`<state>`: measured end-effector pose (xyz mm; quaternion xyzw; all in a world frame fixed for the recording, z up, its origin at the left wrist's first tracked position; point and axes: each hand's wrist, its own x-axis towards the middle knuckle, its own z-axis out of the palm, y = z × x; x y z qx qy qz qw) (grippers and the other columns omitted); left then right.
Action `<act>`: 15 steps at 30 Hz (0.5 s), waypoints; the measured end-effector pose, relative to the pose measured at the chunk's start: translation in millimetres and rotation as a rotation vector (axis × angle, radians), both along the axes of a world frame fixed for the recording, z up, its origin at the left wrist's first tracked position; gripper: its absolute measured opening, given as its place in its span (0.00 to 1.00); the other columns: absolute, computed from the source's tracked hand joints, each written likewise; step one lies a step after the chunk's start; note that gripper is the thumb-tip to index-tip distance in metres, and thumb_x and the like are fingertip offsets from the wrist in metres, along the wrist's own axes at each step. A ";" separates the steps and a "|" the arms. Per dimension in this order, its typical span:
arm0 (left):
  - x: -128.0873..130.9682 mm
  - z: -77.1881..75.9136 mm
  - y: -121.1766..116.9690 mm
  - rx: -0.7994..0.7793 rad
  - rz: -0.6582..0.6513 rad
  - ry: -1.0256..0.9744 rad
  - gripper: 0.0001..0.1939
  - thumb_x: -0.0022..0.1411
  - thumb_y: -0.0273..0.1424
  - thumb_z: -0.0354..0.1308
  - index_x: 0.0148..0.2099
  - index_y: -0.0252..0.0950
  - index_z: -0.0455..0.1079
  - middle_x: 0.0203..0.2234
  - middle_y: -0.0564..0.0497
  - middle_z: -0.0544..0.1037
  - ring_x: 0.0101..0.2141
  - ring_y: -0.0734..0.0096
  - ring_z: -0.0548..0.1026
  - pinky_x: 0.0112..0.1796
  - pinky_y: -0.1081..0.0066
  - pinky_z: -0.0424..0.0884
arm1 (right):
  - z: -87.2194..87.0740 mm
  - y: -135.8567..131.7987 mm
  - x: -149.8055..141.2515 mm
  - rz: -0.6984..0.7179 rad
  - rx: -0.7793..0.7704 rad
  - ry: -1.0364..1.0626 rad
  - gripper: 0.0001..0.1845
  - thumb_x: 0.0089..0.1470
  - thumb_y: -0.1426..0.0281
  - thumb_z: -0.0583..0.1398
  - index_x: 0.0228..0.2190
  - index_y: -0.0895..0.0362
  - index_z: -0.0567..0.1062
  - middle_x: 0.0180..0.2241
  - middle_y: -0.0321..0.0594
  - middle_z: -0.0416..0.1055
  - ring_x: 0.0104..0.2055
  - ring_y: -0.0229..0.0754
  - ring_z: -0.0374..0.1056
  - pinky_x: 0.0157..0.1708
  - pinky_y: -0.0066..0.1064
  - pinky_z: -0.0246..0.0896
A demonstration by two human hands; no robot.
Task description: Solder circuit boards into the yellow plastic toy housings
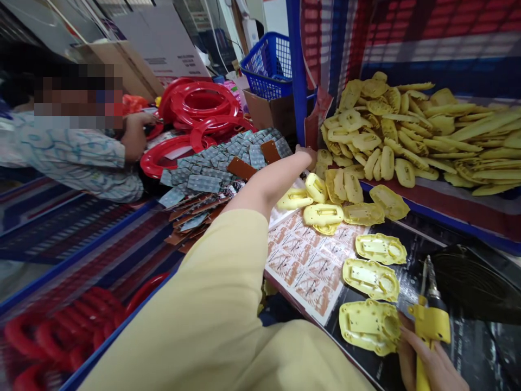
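My left arm stretches away across the table, and my left hand (306,154) is at the near edge of a heap of yellow plastic shells (391,130), beside a blue post. Its fingers are too hidden to read. At the lower right my right hand (431,365) is wrapped round a yellow soldering gun (432,321), its metal tip pointing up and away. Just left of that hand lies a yellow shell (368,326), inner side up. Two more shells, a middle one (371,279) and a farther one (381,248), lie in a row beyond it.
Several loose yellow shells (323,214) lie on a printed sheet (303,266). Left of my arm are piled circuit boards (209,183) and red plastic rings (203,100). A co-worker (73,152) sits at the left. A blue basket (268,68) stands behind.
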<state>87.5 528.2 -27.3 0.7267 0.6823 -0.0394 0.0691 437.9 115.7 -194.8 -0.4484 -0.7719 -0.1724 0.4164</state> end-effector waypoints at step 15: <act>3.3 13.2 -24.3 0.154 -0.023 -0.183 0.38 0.63 0.21 0.64 0.76 0.34 0.71 0.72 0.35 0.75 0.73 0.44 0.72 0.70 0.56 0.70 | 5.9 1.6 5.7 0.085 0.001 -0.105 0.14 0.67 0.81 0.66 0.51 0.55 0.81 0.44 0.36 0.88 0.36 0.40 0.85 0.44 0.24 0.79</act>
